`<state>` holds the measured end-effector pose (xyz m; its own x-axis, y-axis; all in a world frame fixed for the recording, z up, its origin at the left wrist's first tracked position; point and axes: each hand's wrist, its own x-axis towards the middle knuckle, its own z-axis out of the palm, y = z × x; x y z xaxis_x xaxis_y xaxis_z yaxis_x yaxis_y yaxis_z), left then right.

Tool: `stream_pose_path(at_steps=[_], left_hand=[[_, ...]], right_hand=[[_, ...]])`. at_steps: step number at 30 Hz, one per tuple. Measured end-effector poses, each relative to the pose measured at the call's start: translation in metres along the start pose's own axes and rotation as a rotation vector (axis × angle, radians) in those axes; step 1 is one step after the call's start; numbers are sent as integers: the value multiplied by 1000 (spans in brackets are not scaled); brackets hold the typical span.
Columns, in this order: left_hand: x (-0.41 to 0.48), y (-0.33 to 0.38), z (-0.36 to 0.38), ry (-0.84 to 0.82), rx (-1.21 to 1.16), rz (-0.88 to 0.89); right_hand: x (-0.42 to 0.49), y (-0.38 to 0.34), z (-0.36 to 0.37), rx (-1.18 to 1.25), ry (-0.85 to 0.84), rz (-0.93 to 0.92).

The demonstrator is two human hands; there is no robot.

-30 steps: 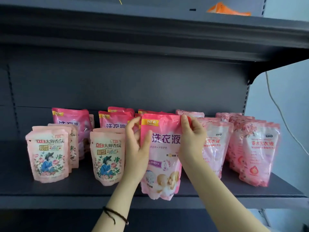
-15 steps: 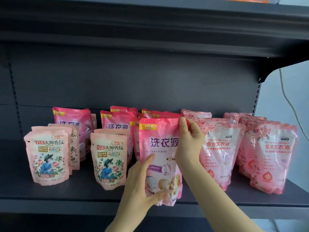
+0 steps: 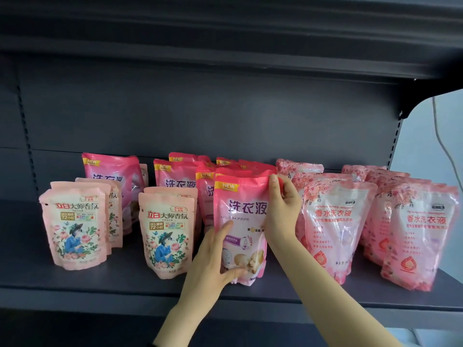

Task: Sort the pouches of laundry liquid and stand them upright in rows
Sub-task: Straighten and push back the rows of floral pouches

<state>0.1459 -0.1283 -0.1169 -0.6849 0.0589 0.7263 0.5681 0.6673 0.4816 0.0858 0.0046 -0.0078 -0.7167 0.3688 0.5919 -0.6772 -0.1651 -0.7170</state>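
A dark grey metal shelf carries the pouches, its flat board running the whole width of the view, with a matching dark back panel behind and the underside of a second dark shelf board overhead. At the right end a curved bracket closes the unit, and past it shows a pale blue-grey wall with a thin cable hanging down. Near the front edge, about midway along the board, stands the bright pink glossy plastic pouch with purple lettering, upright and held from both sides. The left hand grips its lower left part, thumb across the front and fingertips curled under the bottom corner; the right hand pinches the top right corner. More pouches of the same bright pink kind stand in rows behind it, toward the back panel. Toward the left end stand pale peach pouches printed with a blue-coated figure among roses — two files of them, the nearer file just beside the left hand. Toward the right end stand translucent pink floral pouches with red lettering, and another file of them near the right corner, all upright.
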Motion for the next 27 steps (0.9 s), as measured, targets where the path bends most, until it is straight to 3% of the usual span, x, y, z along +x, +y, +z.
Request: stream_pose_path(at_steps=[4, 11, 19, 23, 27], left_hand=[[0, -2, 0, -22, -39, -15], [-5, -3, -7, -96, -214, -85], [-10, -10, -11, -41, -251, -170], [-8, -7, -9, 8, -230, -190], [-9, 2, -17, -58, -114, -172]], right_hand=[[2, -3, -12, -71, -67, 4], [-20, 1, -56, -151, -479, -16], [-66, 33, -100, -424, -741, -4], [-69, 39, -96, -527, -720, -18], [-70, 33, -98, -548, -723, -41]])
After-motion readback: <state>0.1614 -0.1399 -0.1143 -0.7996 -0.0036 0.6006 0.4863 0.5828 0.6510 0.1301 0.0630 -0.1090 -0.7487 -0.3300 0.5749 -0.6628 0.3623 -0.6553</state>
